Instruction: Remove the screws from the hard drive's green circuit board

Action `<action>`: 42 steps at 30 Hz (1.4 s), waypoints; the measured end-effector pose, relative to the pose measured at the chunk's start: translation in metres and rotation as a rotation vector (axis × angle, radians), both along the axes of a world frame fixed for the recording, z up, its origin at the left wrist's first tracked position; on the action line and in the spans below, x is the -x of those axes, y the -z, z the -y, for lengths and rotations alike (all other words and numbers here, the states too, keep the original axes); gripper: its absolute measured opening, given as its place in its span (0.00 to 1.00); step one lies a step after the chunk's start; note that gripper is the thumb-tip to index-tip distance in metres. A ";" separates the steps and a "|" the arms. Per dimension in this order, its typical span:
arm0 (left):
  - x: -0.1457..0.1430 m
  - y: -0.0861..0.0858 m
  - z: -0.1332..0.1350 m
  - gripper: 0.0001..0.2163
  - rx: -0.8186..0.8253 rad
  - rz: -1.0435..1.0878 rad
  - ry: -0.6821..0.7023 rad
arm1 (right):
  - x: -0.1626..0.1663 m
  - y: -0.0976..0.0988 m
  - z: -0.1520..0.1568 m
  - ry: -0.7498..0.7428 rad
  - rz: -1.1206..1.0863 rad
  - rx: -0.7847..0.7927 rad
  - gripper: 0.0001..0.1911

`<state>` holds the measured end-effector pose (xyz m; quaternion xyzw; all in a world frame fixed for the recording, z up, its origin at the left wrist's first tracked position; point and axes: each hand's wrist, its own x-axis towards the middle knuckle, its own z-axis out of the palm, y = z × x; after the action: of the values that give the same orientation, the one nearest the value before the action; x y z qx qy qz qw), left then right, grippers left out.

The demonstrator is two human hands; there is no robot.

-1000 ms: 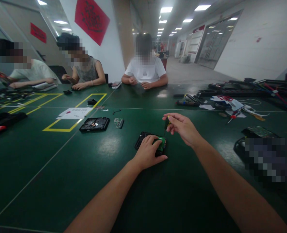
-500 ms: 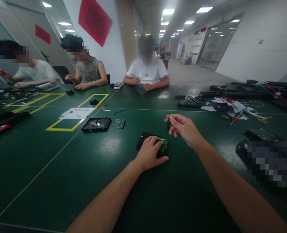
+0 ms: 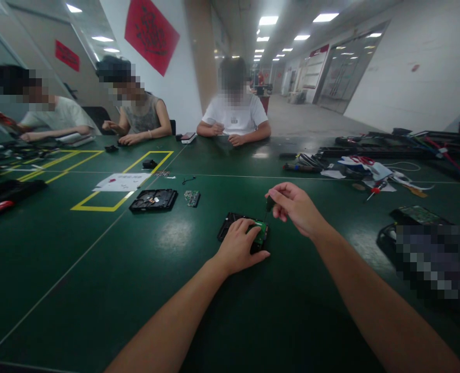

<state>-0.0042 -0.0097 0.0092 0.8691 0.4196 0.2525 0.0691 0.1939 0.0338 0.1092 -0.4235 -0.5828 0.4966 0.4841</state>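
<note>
A black hard drive (image 3: 225, 226) with a green circuit board (image 3: 260, 234) lies on the green table in front of me. Across its top rests my left hand (image 3: 239, 241), fingers bent over the drive and thumb at the near right side, steadying it. My right hand (image 3: 290, 204) pinches a small screwdriver (image 3: 269, 205) by its dark handle. The thin shaft points down to the right part of the circuit board; the tip is too small to make out. Left of the drive are an opened hard drive case (image 3: 154, 200) and a loose circuit board (image 3: 192, 198).
A white paper (image 3: 121, 182) lies across yellow tape lines. Cables and a red-handled screwdriver (image 3: 376, 190) are at the right, beyond a black device (image 3: 387, 238). A tool case (image 3: 12, 191) sits far left. Three people sit across the table.
My right hand has tilted slightly, with the screwdriver lowered a little towards the circuit board. My left hand stays on the hard drive.
</note>
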 end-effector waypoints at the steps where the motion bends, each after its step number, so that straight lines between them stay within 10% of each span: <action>1: 0.000 0.000 0.000 0.32 -0.001 0.002 0.002 | 0.000 -0.001 0.000 -0.012 0.003 0.002 0.18; 42: 0.000 -0.002 0.000 0.31 0.005 -0.007 0.001 | -0.001 -0.002 0.000 -0.044 0.002 0.017 0.15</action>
<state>-0.0039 -0.0100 0.0115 0.8700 0.4200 0.2484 0.0700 0.1944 0.0338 0.1112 -0.4152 -0.5884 0.5115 0.4688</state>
